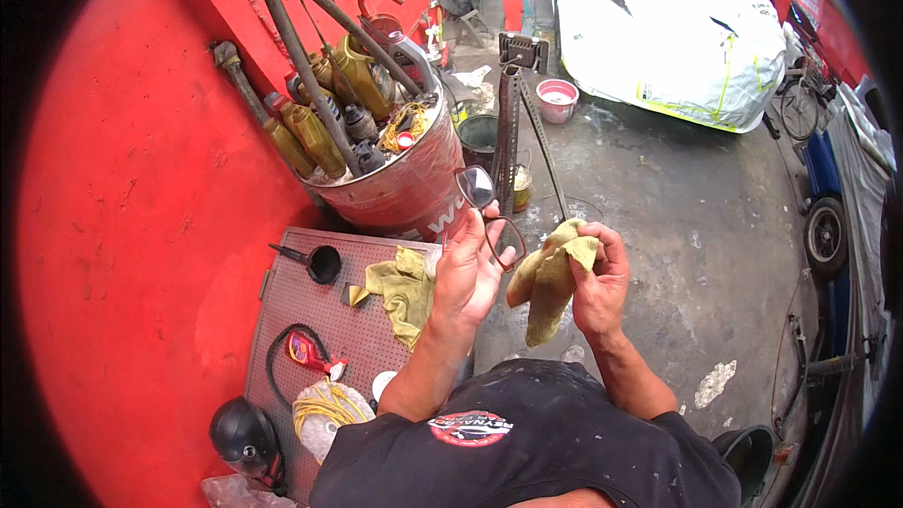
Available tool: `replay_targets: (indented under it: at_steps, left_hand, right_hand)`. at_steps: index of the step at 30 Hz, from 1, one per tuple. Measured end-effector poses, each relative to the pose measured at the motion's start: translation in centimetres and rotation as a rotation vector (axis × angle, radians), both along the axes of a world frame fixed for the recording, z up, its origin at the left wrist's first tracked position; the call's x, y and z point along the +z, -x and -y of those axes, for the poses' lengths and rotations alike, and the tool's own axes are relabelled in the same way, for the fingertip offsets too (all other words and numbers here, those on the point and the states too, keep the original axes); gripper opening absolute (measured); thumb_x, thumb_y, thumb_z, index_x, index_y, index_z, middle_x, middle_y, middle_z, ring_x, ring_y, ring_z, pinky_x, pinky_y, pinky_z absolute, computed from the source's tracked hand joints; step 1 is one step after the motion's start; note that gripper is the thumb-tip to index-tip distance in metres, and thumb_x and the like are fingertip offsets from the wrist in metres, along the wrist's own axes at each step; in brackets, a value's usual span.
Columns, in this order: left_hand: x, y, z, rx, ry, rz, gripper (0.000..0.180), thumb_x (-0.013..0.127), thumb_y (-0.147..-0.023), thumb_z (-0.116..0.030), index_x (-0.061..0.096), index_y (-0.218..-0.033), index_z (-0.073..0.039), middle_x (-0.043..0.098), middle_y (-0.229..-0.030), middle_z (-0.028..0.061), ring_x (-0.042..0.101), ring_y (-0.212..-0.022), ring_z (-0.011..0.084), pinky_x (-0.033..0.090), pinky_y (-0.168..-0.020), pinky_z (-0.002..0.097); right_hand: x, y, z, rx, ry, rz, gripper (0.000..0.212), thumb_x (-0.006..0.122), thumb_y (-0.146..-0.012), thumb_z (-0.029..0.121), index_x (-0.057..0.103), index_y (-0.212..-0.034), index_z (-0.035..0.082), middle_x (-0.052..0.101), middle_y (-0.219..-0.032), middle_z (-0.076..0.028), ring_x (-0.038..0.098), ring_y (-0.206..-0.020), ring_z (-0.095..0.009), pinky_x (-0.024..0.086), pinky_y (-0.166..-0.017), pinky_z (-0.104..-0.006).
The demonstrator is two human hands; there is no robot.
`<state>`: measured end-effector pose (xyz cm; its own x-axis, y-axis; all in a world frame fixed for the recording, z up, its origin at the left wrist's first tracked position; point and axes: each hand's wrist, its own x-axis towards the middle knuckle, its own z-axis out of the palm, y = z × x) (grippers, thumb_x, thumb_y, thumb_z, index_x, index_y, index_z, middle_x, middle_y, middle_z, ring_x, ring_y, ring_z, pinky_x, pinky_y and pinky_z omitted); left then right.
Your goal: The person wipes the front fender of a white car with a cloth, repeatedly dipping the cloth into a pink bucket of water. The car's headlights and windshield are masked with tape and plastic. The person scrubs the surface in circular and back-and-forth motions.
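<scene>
My left hand (468,268) grips a pair of dark-framed glasses (509,249), held up in front of my chest with one lens raised above the fingers. Beside it, a yellow-green cloth (548,284) hangs in folds from my right hand (602,277), its fingers and thumb pinching the cloth's upper edge. Cloth and glasses are close together, but I cannot tell whether they touch. Another yellow cloth (400,296) lies crumpled on the perforated metal table (353,310) to my left.
A large drum (395,183) of plastic bottles and long tubes stands beyond the table. The table also bears a black funnel (323,264) and a red bottle (306,350); a black helmet (246,437) is at its left. A metal stand (508,122) rises ahead, before a covered car (668,38).
</scene>
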<state>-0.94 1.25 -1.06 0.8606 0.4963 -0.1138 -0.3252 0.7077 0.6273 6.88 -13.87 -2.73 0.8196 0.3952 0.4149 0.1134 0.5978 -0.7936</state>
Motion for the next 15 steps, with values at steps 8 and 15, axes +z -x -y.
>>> replay_targets:
  at_steps: [8,15]
  left_hand:
    - [-0.5,0.0,0.5,-0.019,-0.047,0.03,0.029,0.055,-0.097,-0.027,0.061,-0.119,-0.01,0.063,-0.111,-0.0025,0.057,-0.101,0.0101,0.042,-0.092,0.0335]
    - [-0.8,-0.3,1.5,-0.038,-0.105,0.065,0.034,0.053,-0.098,-0.023,0.055,-0.127,-0.005,0.064,-0.109,0.0072,0.061,-0.099,0.0155,0.048,-0.089,0.0308]
  right_hand:
    - [1.6,1.3,-0.2,0.068,0.181,-0.017,0.034,0.059,-0.094,0.009,0.056,-0.127,0.004,0.065,-0.104,-0.003,0.056,-0.082,-0.005,0.046,-0.069,-0.0206]
    - [0.9,1.8,-0.9,0.296,0.205,-0.223,0.061,0.062,-0.09,0.004,0.033,-0.143,0.003,0.064,-0.113,-0.01,0.061,-0.095,-0.013,0.052,-0.079,-0.0256]
